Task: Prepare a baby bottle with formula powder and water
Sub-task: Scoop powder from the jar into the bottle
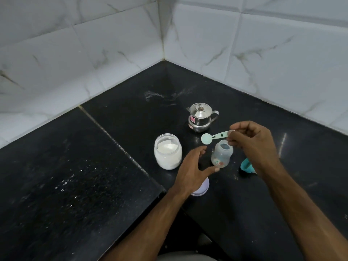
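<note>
On the black counter (98, 166), the open jar (168, 151) of white powder stands at the left; just right of it the left hand (194, 169) hovers with fingers spread and loose, holding nothing, above a pale lid (201, 189); farther back stands a steel pot (200, 117); the right hand (254, 144) pinches the green scoop (216, 136) by its handle, above the open bottle (221, 153); a teal cap (247, 166) lies at the right.

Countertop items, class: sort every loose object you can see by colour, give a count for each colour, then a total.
Green or teal: 2, the measuring scoop and the teal bottle cap
Clear: 2, the powder jar and the baby bottle
Silver: 1, the steel jug
Pale lilac: 1, the jar lid
Total: 6
</note>
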The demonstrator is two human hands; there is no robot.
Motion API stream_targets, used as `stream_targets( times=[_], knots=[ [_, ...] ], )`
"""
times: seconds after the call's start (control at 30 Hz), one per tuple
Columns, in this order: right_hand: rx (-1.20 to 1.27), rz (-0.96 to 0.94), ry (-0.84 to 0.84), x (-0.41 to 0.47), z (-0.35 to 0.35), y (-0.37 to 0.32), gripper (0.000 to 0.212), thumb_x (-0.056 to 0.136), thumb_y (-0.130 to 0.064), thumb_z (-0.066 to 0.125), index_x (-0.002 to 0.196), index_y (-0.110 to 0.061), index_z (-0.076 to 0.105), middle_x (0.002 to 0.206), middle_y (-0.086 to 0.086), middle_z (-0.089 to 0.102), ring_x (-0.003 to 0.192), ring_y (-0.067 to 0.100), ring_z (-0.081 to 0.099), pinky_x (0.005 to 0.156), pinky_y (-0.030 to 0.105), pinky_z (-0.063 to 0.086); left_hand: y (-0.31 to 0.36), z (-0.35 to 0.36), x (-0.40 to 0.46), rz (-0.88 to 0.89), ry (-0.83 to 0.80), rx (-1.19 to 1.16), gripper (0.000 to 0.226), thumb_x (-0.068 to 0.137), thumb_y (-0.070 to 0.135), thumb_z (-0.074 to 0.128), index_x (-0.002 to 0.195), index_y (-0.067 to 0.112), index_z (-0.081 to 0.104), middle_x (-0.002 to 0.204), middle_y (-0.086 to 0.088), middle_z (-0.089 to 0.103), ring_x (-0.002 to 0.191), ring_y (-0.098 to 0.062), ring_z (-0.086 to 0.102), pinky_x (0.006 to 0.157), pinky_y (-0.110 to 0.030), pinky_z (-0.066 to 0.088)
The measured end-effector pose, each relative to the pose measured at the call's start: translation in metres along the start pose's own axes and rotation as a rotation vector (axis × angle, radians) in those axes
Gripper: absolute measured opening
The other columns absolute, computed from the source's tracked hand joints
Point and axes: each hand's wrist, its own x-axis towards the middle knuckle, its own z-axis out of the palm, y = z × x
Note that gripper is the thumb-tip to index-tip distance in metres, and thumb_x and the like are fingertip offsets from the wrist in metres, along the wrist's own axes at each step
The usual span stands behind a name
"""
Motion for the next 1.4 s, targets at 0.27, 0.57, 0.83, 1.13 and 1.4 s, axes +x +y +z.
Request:
stream_targets(
  times=[0.27, 0.57, 0.83, 1.13, 1.4],
  knots=[
    [-0.055, -0.062, -0.188, 0.007, 0.071, -0.008, 0.012, 0.084, 0.002, 0.066, 0.093, -0.005, 0.068, 0.079, 0.010, 0.071, 0.070, 0.017, 0.070, 0.069, 0.029, 0.060, -0.015, -0.017, -0.024, -0.031, 0.026, 0.019, 0.064, 0.081, 0.038, 0.078, 0.137, 0.025, 0.049, 0.130, 0.011, 0.057, 0.118, 0.003, 0.051, 0.098, -0.015, 0.041],
    [-0.411, -0.207, -0.287, 0.016, 0.126, 0.007, 0.009, 0.080, -0.007, 0.070, 0.081, -0.015, 0.068, 0.074, -0.001, 0.070, 0.069, 0.014, 0.067, 0.071, 0.032, 0.058, -0.030, -0.026, -0.034, -0.068, -0.010, 0.077, 0.062, 0.079, 0.053, 0.074, 0.130, 0.027, 0.053, 0.125, 0.014, 0.059, 0.113, 0.000, 0.054, 0.097, -0.027, 0.047],
    [-0.511, -0.133, -0.260, 0.017, 0.142, 0.016, 0.020, 0.077, -0.019, 0.073, 0.063, -0.029, 0.062, 0.069, -0.012, 0.068, 0.069, 0.010, 0.066, 0.075, 0.040, 0.058, -0.039, -0.027, -0.034, -0.084, -0.044, 0.095, 0.066, 0.076, 0.066, 0.066, 0.128, 0.030, 0.052, 0.124, 0.015, 0.060, 0.114, -0.004, 0.056, 0.096, -0.036, 0.050],
    [-0.881, -0.188, -0.373, 0.016, 0.141, 0.003, 0.016, 0.095, -0.020, 0.057, 0.104, -0.019, 0.071, 0.099, 0.001, 0.072, 0.088, 0.016, 0.066, 0.082, 0.032, 0.056, -0.033, -0.030, -0.034, -0.102, -0.079, 0.095, 0.076, 0.071, 0.073, 0.058, 0.129, 0.024, 0.053, 0.129, 0.007, 0.060, 0.117, -0.011, 0.056, 0.101, -0.036, 0.048],
    [-1.030, -0.230, -0.429, 0.019, 0.139, -0.003, 0.018, 0.096, -0.017, 0.055, 0.110, -0.019, 0.067, 0.100, 0.003, 0.070, 0.089, 0.019, 0.065, 0.086, 0.038, 0.056, -0.032, -0.031, -0.033, -0.112, -0.092, 0.112, 0.063, 0.080, 0.056, 0.071, 0.131, 0.024, 0.051, 0.130, 0.007, 0.059, 0.117, -0.009, 0.055, 0.100, -0.031, 0.047]
  ],
)
